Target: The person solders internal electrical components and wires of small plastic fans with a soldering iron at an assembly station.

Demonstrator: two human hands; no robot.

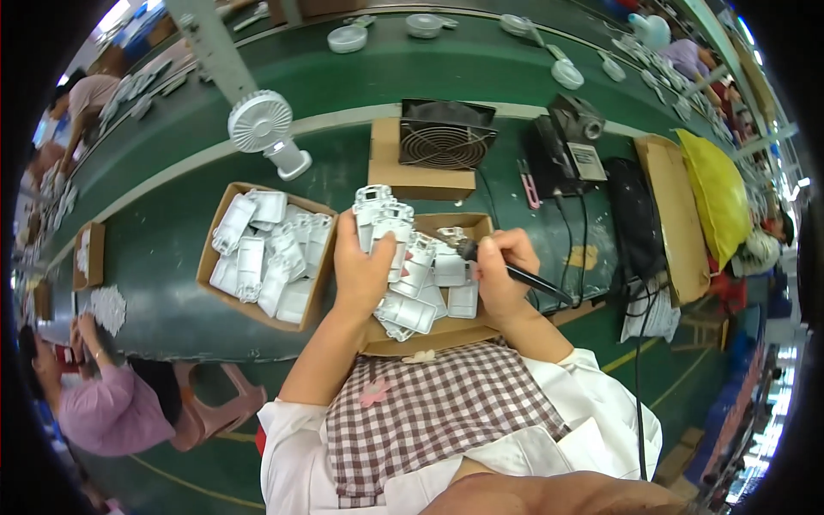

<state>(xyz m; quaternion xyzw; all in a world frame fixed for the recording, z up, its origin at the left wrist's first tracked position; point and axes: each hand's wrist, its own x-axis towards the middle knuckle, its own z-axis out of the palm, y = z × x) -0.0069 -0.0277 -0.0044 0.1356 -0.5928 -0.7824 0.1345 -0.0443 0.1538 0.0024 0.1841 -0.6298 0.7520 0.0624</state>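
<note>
My left hand [360, 266] grips a white moulded plastic part [384, 219], held upright over a shallow cardboard box [476, 225] in front of me. My right hand [499, 273] holds a black pen-shaped corded tool [515, 273], its tip pointing toward the part at about the box's middle. Several more white plastic parts [429, 287] lie in that box under both hands.
A second cardboard box [210, 257] of white parts sits to the left. A white desk fan [262, 124], a black square fan [446, 135] on a carton, a black power unit [558, 150], pink snips [528, 184] and a yellow bag [717, 193] stand beyond. Another person [103, 395] sits at left.
</note>
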